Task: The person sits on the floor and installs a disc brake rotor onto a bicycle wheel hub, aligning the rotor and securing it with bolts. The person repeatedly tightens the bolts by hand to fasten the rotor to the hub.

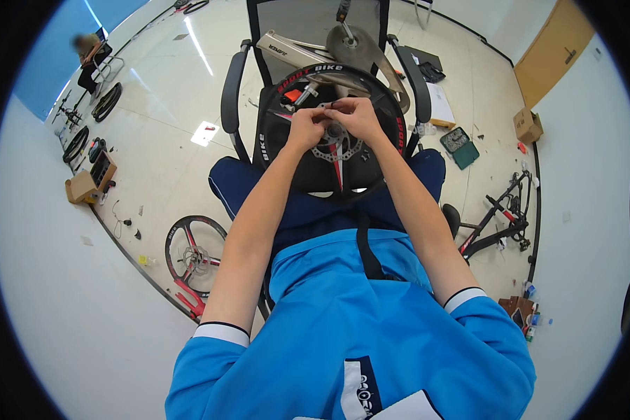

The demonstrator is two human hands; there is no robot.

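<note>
- Two bare hands in the head view: left hand (pixel 306 130) and right hand (pixel 358 117), both over the hub of a black spoked wheel (pixel 339 171).
- Grip: fingertips of both hands brought together just above the hub; can't tell whether a small part is pinched between them.
- Wheel sits between the knees, over the seat of an office chair; brake disc (pixel 348 150) faces up, partly covered by the hands.
- In the way: hands block most of the hub. Chair armrests flank the wheel, left armrest (pixel 232 91) and right armrest (pixel 413 84).
- Far side of wheel: pale bike frame (pixel 294 52) lies on the chair, grey round plate (pixel 348 46) beside it. Orange-red item (pixel 292 96) shows through the spokes.
- Floor left: second wheel (pixel 197 260), red forked piece (pixel 190 299) near it, cardboard box (pixel 81 187), more wheels farther off, seated person (pixel 89 61) at the back.
- Floor right: open green case (pixel 460 147), black bike frame (pixel 500 218), another carton (pixel 528 126) by the wall near the door (pixel 553 50), brown box (pixel 517 310) with bottles beside it.
</note>
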